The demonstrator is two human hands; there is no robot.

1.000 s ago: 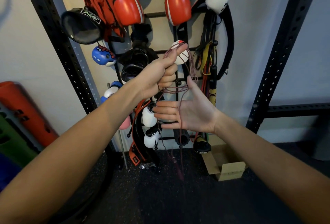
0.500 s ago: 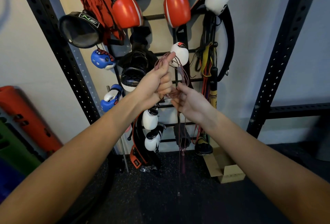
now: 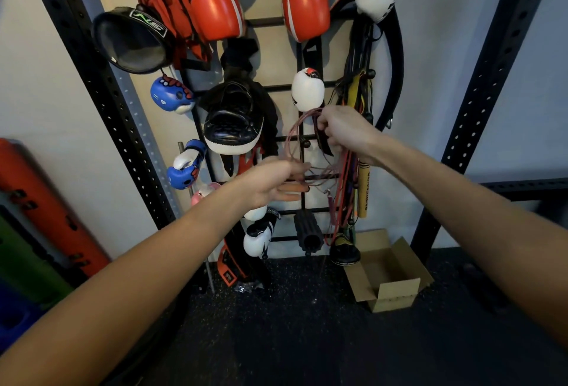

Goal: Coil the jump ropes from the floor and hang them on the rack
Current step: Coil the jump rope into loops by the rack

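Our right hand (image 3: 344, 132) is curled tight round the top of a thin pink rope (image 3: 292, 136), gathered in several loose loops that hang left of and below the grip. Our left hand (image 3: 276, 184) is blurred. Its fingers (image 3: 290, 195) look stretched out at the bottom of the loops, but we cannot tell whether it pinches any strand. A loose end (image 3: 330, 202) dangles well below the grip.

The coil is held right in front of the black rack (image 3: 267, 21), not yet hung. A ball-tipped peg (image 3: 305, 143) sits just left of and below the grip, inside the loops.

The loops look uneven, so we judge that one could slip free and the coil spring apart if only some strands catch the peg. The dangling end could tangle in the bands (image 3: 356, 93) hanging just right of the grip.

Space is crowded. A white glove (image 3: 307, 90) hangs just above the grip and a black pad (image 3: 233, 121) to its left. A yellow tube (image 3: 363, 189) and a foam roller (image 3: 307, 232) are below, with a box (image 3: 387, 278) on the floor.
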